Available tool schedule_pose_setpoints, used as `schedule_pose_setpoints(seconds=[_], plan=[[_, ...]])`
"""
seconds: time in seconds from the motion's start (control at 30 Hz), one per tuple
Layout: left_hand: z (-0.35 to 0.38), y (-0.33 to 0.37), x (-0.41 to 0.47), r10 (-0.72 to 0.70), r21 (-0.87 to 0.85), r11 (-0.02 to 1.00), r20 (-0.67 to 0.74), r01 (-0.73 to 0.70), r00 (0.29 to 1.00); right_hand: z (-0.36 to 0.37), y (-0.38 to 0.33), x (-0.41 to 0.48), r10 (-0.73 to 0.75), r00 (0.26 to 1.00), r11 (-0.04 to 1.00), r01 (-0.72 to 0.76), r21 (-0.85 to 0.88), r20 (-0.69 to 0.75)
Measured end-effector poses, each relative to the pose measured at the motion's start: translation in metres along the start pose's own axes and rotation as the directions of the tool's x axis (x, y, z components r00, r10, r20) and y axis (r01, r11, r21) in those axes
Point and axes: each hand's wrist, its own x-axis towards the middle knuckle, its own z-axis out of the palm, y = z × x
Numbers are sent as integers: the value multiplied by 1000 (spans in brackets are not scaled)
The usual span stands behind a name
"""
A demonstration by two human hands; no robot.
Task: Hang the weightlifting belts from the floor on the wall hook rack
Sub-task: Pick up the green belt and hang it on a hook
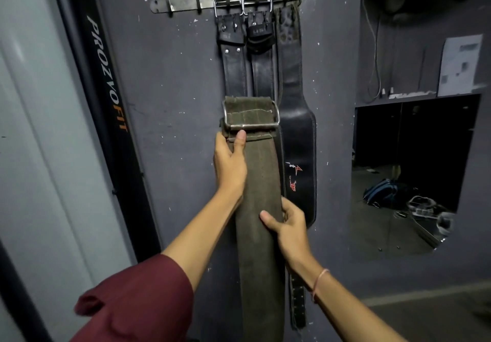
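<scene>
I hold an olive-green suede weightlifting belt [259, 182] upright against the dark wall, its steel buckle [251, 115] at the top. My left hand [229, 163] grips it just under the buckle, thumb on the front. My right hand [285, 224] clasps its right edge lower down. The metal hook rack [186, 2] is mounted high on the wall. Three black leather belts [263, 70] hang from its right-hand hooks, partly behind the green belt. The two leftmost hooks [198, 9] are bare. The green belt's buckle sits well below the rack.
A black frame post lettered PROZVOFIT [109, 76] leans along the wall on the left. A mirror [406, 171] on the right reflects bags on a floor. Above it hang a paper notice [459, 65] and a cable [376, 49].
</scene>
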Motion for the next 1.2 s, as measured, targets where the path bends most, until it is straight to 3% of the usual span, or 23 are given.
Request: schedule_pose_setpoints(seconds=[0.27, 0.37, 0.53, 0.77, 1.07, 1.2], plan=[[-12, -24, -55, 0, 155, 988, 73, -12, 997, 20, -71, 48, -204, 977, 979, 203, -22, -55], [-16, -36, -77, -18, 126, 992, 108, 4, 994, 28, -85, 68, -170, 981, 985, 168, -28, -96], [-16, -40, -80, 14, 126, 992, -5, -14, 1000, 26, -77, 59, -143, 989, 988, 141, -60, -23], [-8, -34, -55, 15, 206, 978, -93, 4, 996, -7, 5, -18, -51, 999, 996, 50, -78, -15], [-9, -20, -32, 23, 177, 984, -182, 10, 983, 6, -29, 13, -95, 995, 993, 97, -64, 37], [-18, -22, -25, -16, 169, 984, -186, 48, 982, -10, 14, -32, 75, 992, 997, -72, -35, 97]])
